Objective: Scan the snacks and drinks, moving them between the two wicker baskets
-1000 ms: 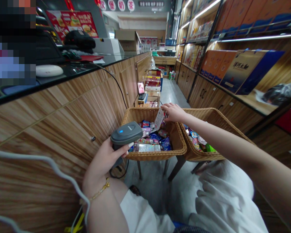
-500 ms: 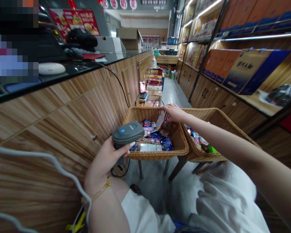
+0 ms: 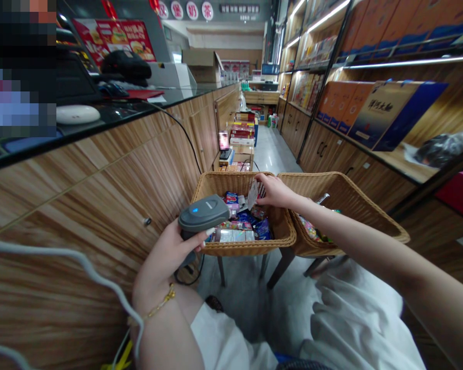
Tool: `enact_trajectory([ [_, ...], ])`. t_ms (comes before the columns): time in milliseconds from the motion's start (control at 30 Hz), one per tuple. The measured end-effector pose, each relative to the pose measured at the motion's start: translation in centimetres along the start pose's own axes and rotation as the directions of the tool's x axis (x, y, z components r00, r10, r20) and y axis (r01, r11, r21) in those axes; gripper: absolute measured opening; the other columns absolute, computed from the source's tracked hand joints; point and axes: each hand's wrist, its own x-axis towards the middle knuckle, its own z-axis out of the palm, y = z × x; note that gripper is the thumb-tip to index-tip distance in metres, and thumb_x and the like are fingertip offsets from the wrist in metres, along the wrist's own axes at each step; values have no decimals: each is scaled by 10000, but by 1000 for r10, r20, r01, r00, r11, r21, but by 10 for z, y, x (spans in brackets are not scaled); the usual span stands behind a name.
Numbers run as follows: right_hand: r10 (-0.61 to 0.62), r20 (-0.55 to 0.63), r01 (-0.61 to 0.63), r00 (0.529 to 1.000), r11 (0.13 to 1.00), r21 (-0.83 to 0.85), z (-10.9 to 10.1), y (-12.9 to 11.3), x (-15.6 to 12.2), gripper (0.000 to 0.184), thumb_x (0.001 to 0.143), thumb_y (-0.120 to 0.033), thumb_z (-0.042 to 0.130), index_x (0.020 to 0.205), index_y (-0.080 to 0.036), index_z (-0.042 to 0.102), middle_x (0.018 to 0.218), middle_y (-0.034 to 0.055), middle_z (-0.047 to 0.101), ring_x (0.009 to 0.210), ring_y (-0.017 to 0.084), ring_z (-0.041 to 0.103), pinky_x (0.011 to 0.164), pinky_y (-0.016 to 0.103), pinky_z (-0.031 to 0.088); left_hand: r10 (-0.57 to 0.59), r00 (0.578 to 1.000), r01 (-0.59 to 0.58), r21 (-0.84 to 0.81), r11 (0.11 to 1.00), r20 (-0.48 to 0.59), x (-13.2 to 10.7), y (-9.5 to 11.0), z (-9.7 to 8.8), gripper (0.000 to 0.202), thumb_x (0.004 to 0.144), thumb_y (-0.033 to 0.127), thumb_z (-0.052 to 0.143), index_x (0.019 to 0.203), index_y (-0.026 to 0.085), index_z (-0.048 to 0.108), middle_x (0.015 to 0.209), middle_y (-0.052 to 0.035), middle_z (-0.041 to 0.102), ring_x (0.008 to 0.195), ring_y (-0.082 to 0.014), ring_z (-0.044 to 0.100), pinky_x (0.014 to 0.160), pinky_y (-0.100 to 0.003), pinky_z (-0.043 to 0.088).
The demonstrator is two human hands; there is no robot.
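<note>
My left hand (image 3: 170, 252) grips a grey barcode scanner (image 3: 202, 214) with a blue light, held beside the near left corner of a wicker basket (image 3: 250, 245) full of several small colourful snack packets (image 3: 244, 222). My right hand (image 3: 274, 189) reaches over the basket's far right side, fingers closed on a small flat packet (image 3: 253, 194) with a white back, held just above the other packets. A gold bracelet (image 3: 159, 304) circles my left wrist.
A second wicker basket (image 3: 351, 205) with packets stands to the right. A wooden counter (image 3: 100, 174) runs along the left, with a white device (image 3: 77, 113) on its dark top. Shelves with boxed goods (image 3: 386, 110) line the right. A white cable (image 3: 81, 267) crosses the lower left.
My right hand has lowered the small packet toward the packets in the left basket. The scanner hand has stayed almost still.
</note>
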Motion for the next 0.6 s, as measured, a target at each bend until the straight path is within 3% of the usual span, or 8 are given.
enact_trajectory([
  [167, -124, -208, 169, 970, 962, 214, -2, -8, -21, 738, 731, -257, 821, 1385, -188, 488, 1362, 163, 646, 1253, 347, 629, 1071, 492, 487, 15, 1000, -15, 7, 1000, -3, 1, 2, 1, 277, 686, 437, 775, 718, 224, 601, 546, 22, 630, 526, -179, 561, 563, -285, 531],
  [300, -148, -349, 296, 925, 859, 419, 0, -18, -39, 764, 753, -245, 828, 1418, -240, 454, 1386, 132, 630, 1269, 313, 634, 1098, 484, 504, -5, 1000, 5, -30, 1000, -14, 2, -2, 3, 273, 682, 423, 772, 746, 212, 610, 544, 28, 627, 503, -169, 552, 518, -271, 505],
  [400, -162, -360, 340, 919, 788, 514, 5, -24, -47, 753, 775, -263, 830, 1423, -260, 446, 1411, 118, 620, 1309, 294, 622, 1137, 465, 491, -4, 1000, 3, -43, 999, -17, 1, -5, 5, 284, 689, 428, 786, 742, 207, 615, 550, 30, 626, 506, -164, 552, 514, -266, 496],
  [600, -156, -312, 319, 937, 746, 585, 13, -23, -48, 757, 760, -252, 839, 1414, -257, 458, 1444, 122, 605, 1360, 296, 595, 1180, 465, 461, -29, 999, 28, -63, 998, -20, 1, -4, 7, 358, 633, 443, 860, 751, 200, 625, 551, 30, 631, 511, -165, 558, 506, -260, 485],
])
